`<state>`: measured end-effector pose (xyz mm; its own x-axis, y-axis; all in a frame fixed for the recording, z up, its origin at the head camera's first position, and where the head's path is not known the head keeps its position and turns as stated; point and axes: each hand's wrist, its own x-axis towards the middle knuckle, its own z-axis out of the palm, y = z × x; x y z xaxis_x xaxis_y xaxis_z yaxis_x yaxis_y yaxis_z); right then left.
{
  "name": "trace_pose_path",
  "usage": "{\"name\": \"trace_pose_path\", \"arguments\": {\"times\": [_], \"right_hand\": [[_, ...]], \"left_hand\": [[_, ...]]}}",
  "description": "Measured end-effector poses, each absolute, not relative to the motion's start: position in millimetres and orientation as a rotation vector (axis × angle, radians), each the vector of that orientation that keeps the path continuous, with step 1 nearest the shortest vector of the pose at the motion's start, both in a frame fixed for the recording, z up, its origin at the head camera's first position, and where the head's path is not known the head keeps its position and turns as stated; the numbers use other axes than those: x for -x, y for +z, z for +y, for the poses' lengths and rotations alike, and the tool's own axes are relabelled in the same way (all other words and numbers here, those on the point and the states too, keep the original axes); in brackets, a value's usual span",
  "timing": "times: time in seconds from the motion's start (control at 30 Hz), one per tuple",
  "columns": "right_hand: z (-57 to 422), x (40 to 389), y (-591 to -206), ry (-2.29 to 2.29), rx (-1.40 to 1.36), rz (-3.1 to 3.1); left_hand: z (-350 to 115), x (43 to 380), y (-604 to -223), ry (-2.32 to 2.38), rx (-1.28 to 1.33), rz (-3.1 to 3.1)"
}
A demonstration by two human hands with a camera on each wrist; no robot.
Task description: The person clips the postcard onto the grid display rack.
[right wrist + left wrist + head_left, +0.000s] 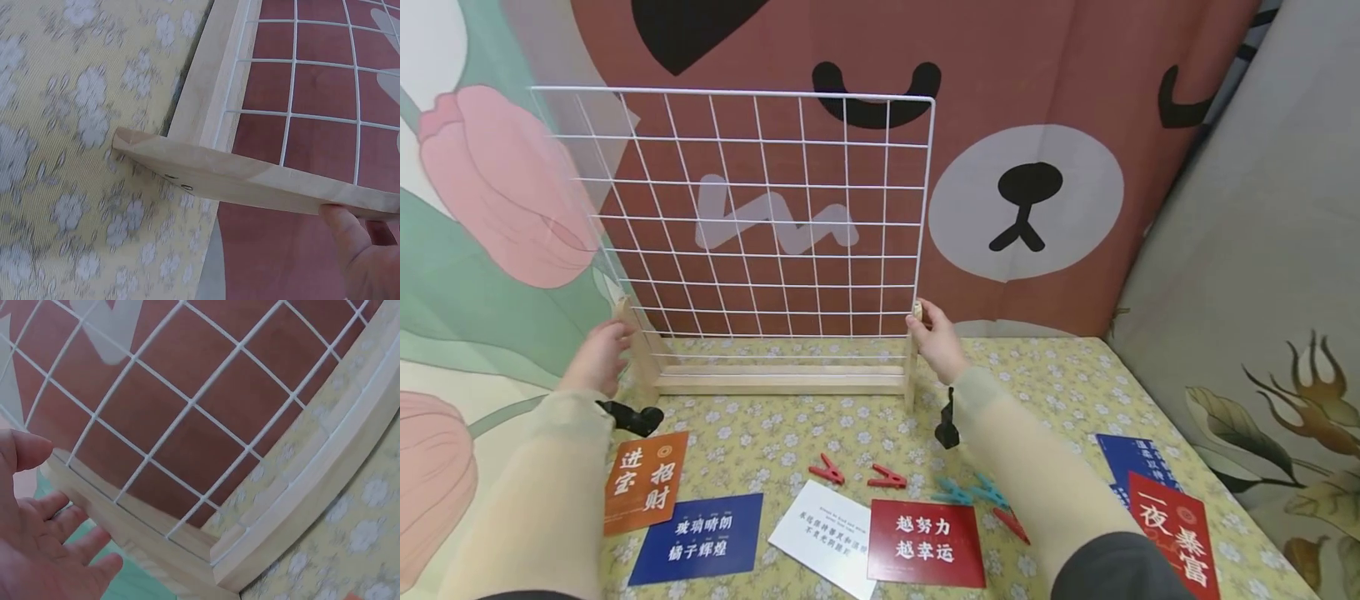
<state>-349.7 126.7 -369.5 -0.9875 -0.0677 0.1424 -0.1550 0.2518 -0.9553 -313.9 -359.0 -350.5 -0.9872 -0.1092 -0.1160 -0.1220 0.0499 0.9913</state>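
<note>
A white wire grid panel (926, 192) stands upright in a pale wooden base (778, 384) on the flowered cloth. My right hand (938, 337) pinches the upper part of the base's right side post (911, 375), thumb on its near face in the right wrist view. At the other end, my left hand (598, 354) is beside the left side post (642, 354). Its fingers are apart and loosely bent in the left wrist view, with the fingertips close to the wood (134, 534); whether they touch it I cannot tell.
In front lie an orange card (643, 512), a blue card (700, 560), a white card (808, 542) and a red card (925, 571). Red clothespins (889, 477) and teal clothespins (953, 492) are behind them. More cards (1180, 546) lie at right. A printed curtain (1037, 308) hangs behind.
</note>
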Motion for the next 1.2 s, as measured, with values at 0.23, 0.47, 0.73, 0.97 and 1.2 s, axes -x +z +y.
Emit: {"name": "trace_pose_path", "arguments": {"times": [0.23,0.47,0.73,0.97,1.2], "right_hand": [[149.8,343.3,-370.3,1.935,-0.234,-2.413],[177.8,337.0,-372.3,1.946,-0.228,-2.379],[215.8,329.8,-371.5,1.940,-0.208,-2.370],[244.8,324.6,-374.3,1.935,-0.238,-2.398],[259.3,323.5,-379.2,1.939,-0.252,-2.404]], "left_hand": [[-337.0,316.5,-348.1,2.146,0.183,2.305],[-314.9,317.1,-350.2,2.148,0.130,2.249],[-281.0,312.6,-346.6,2.168,0.056,2.193],[-257.6,304.8,-349.6,2.192,0.041,2.148],[-246.8,298.7,-354.6,2.177,0.001,2.155]]}}
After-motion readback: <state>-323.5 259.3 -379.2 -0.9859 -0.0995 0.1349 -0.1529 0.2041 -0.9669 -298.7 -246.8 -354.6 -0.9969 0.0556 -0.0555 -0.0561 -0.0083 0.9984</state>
